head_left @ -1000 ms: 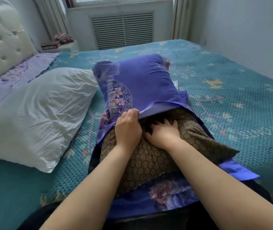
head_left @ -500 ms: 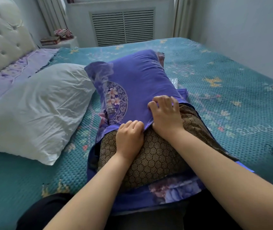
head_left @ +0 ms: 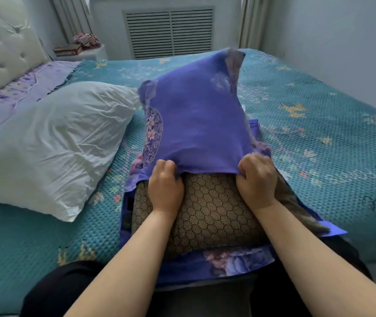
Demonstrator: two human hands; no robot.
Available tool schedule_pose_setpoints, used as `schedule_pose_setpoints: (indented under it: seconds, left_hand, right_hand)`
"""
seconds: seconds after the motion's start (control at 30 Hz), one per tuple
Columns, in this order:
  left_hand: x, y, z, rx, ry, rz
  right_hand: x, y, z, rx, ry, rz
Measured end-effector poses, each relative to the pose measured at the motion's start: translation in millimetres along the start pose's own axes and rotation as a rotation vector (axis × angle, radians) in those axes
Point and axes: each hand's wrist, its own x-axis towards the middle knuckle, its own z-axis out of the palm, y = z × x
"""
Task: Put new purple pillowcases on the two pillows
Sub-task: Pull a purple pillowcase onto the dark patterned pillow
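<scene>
A person's bare forearms reach across dark-clothed knees at the edge of a bed, where a brown pillow (head_left: 214, 211) with a woven honeycomb pattern lies half inside a purple pillowcase (head_left: 196, 124) of smooth cloth printed with flowers. The left hand (head_left: 165, 187) and right hand (head_left: 256, 179), both curled into fists, grip the open hem of the case at either side, the hem stretched between them over the pillow's middle; the case's far end stands lifted and blurred. Just beside it on the left rests a plump, creased white pillow (head_left: 54, 145), uncovered, on a teal bedspread (head_left: 319, 138) of bumpy knit. Beyond are a tufted cream headboard (head_left: 1, 51) and a slatted vent (head_left: 168, 32)
</scene>
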Motion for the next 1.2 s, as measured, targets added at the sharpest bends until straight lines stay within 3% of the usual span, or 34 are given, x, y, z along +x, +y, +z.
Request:
schedule_pose_setpoints:
  seconds: [0.07,0.17,0.33,0.4,0.5,0.57,0.6,0.7,0.8,0.9,1.03,1.1,1.2]
  left_hand:
    - [-0.4,1.0,-2.1,-0.026,-0.015,-0.128]
    - [-3.0,13.8,-3.9,-0.033,-0.033,-0.176]
    - [14.8,-9.0,-17.2,-0.150,-0.109,-0.614]
    - [13.9,-12.7,-26.0,-0.067,-0.158,-0.572]
    - [-10.8,2.6,-28.9,0.041,-0.073,-0.317]
    - [-25.5,5.5,-27.0,0.065,-0.089,-0.233]
    - [-28.1,2.3,-27.4,0.081,-0.096,-0.226]
    - [-24.9,-9.5,-33.8,0.132,-0.170,-0.324]
    - [-21.1,-11.9,-37.8,0.197,-0.279,-0.347]
    - [-14.3,-9.4,-43.6,0.280,-0.345,-0.239]
    - [-7.0,-2.5,-56.6,0.396,-0.407,-0.152]
    - [-5.7,5.8,-63.2,0.383,-0.323,-0.074]
    - [-9.6,26.7,-63.2,0.176,-0.212,0.167]
  right_hand:
    - [-16.2,0.6,-8.4,-0.011,-0.085,0.091]
    - [-22.6,8.9,-14.9,-0.057,-0.170,0.418]
    - [-22.0,10.3,-16.1,-0.110,-0.163,0.130]
    - [-17.0,15.3,-15.5,-0.135,-0.223,0.312]
    - [-1.7,30.6,-6.9,-0.148,-0.401,0.787]
    - [5.9,38.1,-4.1,-0.129,-0.473,0.946]
    - [5.7,38.3,-4.8,-0.143,-0.481,0.936]
    - [-12.2,35.2,-9.3,-0.206,-0.340,0.638]
    - [-16.1,34.2,-11.0,-0.227,-0.375,0.626]
    - [0.3,36.7,-14.1,-0.324,-0.497,0.651]
    - [37.6,17.1,-27.5,-0.476,-0.592,0.465]
    - [58.3,-2.9,-33.2,-0.376,-0.602,0.375]
    - [65.4,-42.6,-29.0,-0.109,-0.594,0.097]
